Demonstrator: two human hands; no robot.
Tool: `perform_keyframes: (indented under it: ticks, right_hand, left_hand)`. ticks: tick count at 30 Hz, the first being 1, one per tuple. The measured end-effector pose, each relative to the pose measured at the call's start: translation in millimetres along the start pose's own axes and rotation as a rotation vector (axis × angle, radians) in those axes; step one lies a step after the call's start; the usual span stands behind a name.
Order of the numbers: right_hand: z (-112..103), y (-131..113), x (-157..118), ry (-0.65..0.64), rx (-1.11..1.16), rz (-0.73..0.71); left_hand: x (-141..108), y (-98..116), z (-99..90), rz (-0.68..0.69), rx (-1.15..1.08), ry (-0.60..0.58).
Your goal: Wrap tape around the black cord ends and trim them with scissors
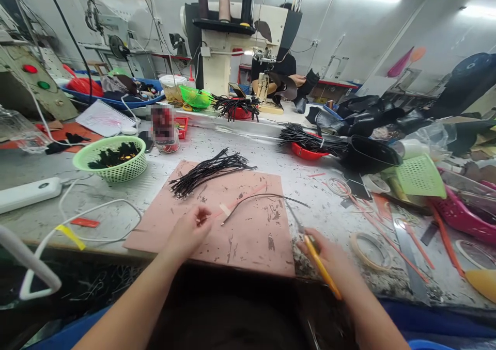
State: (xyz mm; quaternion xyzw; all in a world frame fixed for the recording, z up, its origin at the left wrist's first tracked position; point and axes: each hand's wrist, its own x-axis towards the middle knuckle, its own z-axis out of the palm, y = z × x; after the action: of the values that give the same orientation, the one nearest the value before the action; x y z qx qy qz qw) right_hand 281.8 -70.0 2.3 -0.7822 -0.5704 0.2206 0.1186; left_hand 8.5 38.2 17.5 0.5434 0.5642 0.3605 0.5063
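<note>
My left hand point(191, 231) is over the pinkish board point(248, 247), its fingers curled in; whatever they hold, if anything, cannot be made out. Just right of its fingertips, a pale piece of tape point(225, 210) lies across a thin reddish strip point(248, 194). A single black cord point(267, 195) curves over the board and past its right edge. My right hand point(325, 252) grips a yellow-handled tool point(321, 267); a thin grey shaft points up and left from the fingers. Toward the board's far edge lies a bundle of black cords point(213, 172).
A green basket point(112, 173) of black pieces stands left. Another bundle of cords point(310, 139) rests on a red bowl point(308, 153). A tape roll point(371, 251) and a metal ruler point(411, 262) lie right. Behind stands a sewing machine point(217, 61), with a person beyond it.
</note>
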Motion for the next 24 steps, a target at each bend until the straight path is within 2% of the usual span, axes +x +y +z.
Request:
perform_keyframes:
  ticks: [3, 6, 12, 16, 20, 24]
  right_hand:
    - [-10, 15, 3, 0.038, -0.282, 0.254]
    - [-10, 21, -1, 0.031, -0.352, 0.333]
    - [-2, 24, -7, -0.051, -0.312, 0.328]
    - [5, 32, -3, -0.044, -0.309, 0.216]
    - [7, 35, 0, -0.058, -0.362, 0.195]
    - [9, 46, 1, -0.011, -0.375, 0.197]
  left_hand:
    - [8, -6, 5.9, 0.132, 0.258, -0.026]
    - [11, -11, 14.4, 0.199, 0.453, -0.060]
    - [5, -19, 25.1, 0.255, 0.663, -0.063]
    - [16, -6, 25.0, 0.246, 0.668, -0.060]
    - [55, 22, 3.0, 0.133, 0.578, -0.035]
    - [94, 34, -40.4, -0.001, 0.494, 0.127]
